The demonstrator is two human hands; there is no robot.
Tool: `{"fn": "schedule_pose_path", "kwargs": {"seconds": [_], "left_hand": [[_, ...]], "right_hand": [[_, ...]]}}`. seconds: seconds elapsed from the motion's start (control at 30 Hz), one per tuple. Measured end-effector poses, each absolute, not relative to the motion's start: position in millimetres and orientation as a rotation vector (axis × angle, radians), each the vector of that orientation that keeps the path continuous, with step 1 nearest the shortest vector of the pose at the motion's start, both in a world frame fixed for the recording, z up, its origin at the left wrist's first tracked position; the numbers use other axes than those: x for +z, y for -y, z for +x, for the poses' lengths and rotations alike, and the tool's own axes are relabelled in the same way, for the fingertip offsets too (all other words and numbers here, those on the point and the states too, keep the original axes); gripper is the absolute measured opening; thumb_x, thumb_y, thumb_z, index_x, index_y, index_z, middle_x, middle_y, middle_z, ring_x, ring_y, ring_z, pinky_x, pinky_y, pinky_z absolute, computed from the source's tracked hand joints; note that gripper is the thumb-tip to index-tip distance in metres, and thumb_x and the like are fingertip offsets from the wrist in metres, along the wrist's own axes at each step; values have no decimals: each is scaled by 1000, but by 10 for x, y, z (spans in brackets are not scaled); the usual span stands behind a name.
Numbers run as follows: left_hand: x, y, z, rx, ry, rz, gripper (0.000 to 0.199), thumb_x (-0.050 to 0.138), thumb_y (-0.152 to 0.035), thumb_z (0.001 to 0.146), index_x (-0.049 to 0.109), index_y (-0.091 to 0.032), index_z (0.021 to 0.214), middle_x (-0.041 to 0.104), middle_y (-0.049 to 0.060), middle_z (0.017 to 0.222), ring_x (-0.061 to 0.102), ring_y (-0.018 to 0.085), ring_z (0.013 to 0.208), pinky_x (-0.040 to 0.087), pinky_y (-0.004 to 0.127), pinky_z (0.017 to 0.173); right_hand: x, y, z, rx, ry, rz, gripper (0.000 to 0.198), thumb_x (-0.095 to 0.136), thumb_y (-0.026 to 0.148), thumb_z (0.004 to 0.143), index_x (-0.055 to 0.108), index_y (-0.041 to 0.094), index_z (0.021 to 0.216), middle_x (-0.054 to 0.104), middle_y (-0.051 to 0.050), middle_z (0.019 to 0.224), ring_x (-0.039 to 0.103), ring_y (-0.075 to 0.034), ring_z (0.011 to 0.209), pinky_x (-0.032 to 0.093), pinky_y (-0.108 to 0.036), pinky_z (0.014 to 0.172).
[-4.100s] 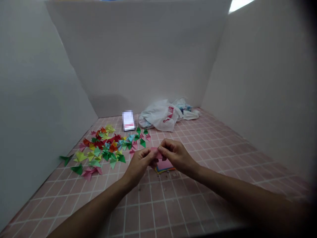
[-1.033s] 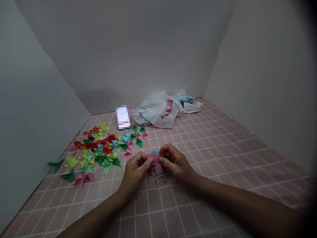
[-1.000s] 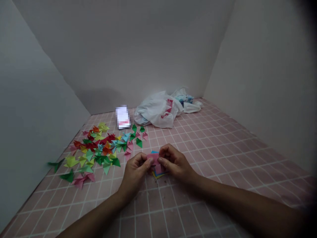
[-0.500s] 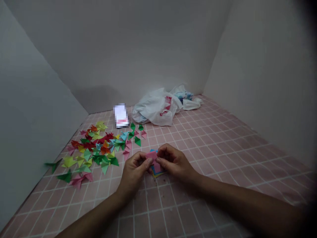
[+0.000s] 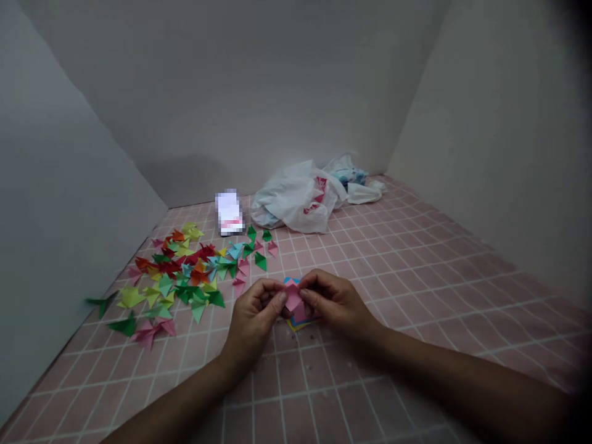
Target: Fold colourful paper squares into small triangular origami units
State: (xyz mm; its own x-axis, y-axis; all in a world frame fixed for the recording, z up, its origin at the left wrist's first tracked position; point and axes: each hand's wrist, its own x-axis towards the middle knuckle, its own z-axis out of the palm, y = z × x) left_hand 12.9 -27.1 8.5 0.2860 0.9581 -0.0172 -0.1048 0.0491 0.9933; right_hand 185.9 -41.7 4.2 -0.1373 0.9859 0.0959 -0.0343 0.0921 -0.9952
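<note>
Head view: left hand (image 5: 253, 317) pinches left edge of folded pink paper (image 5: 293, 298) between thumb and fingers | right hand (image 5: 337, 303) pinches its right edge likewise | pink paper held above small paper stack (image 5: 298, 325) on tiled surface (image 5: 393, 246) | folded colored papers (image 5: 187, 293) scattered to the left | lit phone (image 5: 229, 211) and white plastic bag (image 5: 296, 197) behind
</note>
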Motion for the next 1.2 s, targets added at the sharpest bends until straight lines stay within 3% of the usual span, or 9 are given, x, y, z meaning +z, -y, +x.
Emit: {"fn": "schedule_pose_path", "kwargs": {"seconds": [0.2, 0.37, 0.83, 1.2], "left_hand": [[85, 258, 121, 999, -886, 1213, 22, 74, -31, 77, 66, -15, 91, 69, 2, 76, 65, 13, 69, 54, 25, 67], [94, 237, 118, 1020, -901, 1217, 18, 73, -30, 77, 66, -15, 84, 67, 0, 71, 64, 12, 66, 54, 24, 65], [115, 197, 106, 957, -827, 1197, 27, 77, -31, 74, 67, -15, 92, 73, 4, 81, 69, 16, 74, 56, 28, 73], [87, 172, 85, 964, -831, 1028, 32, 78, -35, 73, 66, -14, 93, 74, 6, 79, 70, 17, 69, 56, 31, 70]], "right_hand": [[57, 410, 1879, 1209, 1295, -1082, 13, 62, 31, 83, 59, 18, 80, 56, 2, 65, 53, -10, 56, 43, -23, 53], [53, 400, 1877, 1342, 1230, -1034, 19, 67, 35, 81, 59, 17, 81, 57, 2, 67, 54, -10, 56, 45, -23, 53], [-12, 347, 1891, 1524, 1020, -1012, 25, 73, 36, 78, 56, 17, 79, 58, 5, 54, 50, -7, 48, 40, -21, 52], [-46, 307, 1927, 1593, 1141, -906, 26, 77, 32, 75, 63, 17, 91, 65, 2, 70, 60, -10, 59, 49, -24, 62]]}}
